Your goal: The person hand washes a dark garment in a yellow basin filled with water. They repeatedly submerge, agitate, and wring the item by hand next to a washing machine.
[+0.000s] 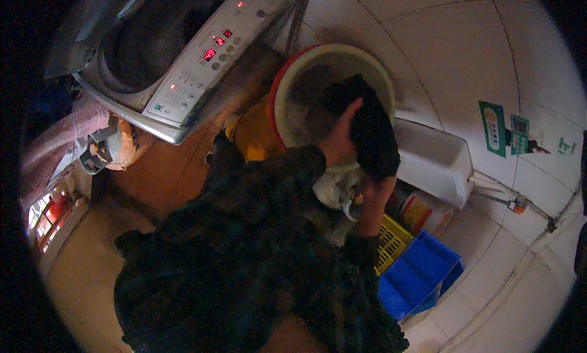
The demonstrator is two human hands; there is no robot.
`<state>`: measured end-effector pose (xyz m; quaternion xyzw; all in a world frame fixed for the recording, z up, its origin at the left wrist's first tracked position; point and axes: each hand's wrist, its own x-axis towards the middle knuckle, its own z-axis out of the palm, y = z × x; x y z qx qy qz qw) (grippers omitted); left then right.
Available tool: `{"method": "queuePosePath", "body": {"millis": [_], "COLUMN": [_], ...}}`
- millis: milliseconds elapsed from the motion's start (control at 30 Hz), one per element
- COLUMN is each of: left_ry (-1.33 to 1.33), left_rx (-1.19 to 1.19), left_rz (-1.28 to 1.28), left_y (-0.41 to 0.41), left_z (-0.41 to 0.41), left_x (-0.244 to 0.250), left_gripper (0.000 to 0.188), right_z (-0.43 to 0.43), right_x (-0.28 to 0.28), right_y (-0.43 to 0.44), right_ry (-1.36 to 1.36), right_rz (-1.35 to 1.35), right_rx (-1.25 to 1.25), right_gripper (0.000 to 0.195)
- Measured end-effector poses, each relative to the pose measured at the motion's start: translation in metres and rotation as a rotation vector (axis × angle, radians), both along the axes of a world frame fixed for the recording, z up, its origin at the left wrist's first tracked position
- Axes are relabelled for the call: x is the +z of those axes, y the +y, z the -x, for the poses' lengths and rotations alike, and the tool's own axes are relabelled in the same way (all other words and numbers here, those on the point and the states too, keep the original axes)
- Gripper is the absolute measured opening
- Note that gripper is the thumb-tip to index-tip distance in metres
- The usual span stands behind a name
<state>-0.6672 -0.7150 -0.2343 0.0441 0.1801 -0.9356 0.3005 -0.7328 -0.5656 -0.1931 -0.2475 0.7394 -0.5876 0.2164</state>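
Both hands grip a dark, bunched piece of cloth (377, 133) above the near right side of a round, pale-rimmed basin (287, 85). My left hand (340, 135) holds the cloth from its left side, with the thumb lying over it. At the cloth's lower end is my right hand (377, 192), its fingers partly hidden by the fabric. More dark material shows inside the basin, too dim to make out. A red rim, seemingly of a second basin, shows along the left edge.
A top-loading washing machine (183, 96) with its lid up and lit display stands at the upper left. A white cistern-like tank (431, 160) is on the tiled wall at right. Below it are a yellow plastic crate (393, 243) and a blue plastic bin (419, 275).
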Motion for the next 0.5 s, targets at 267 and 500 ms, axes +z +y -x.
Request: {"method": "queuePosePath", "body": {"millis": [267,500], "left_ry": [-0.885,-0.619], "left_rx": [0.225,-0.081], "left_rz": [1.236,1.212], "left_y": [-0.011,-0.039], "left_z": [-0.029,-0.028], "left_x": [0.024,0.011], "left_gripper": [0.068,0.06], "right_z": [0.019,0.04], "right_x": [0.03,-0.019], "right_y": [-0.061,-0.04], "right_ry": [1.025,-0.212], "right_rz": [-0.387,-0.264], "right_rx": [0.322,0.231], "right_gripper": [0.087,0.062]}}
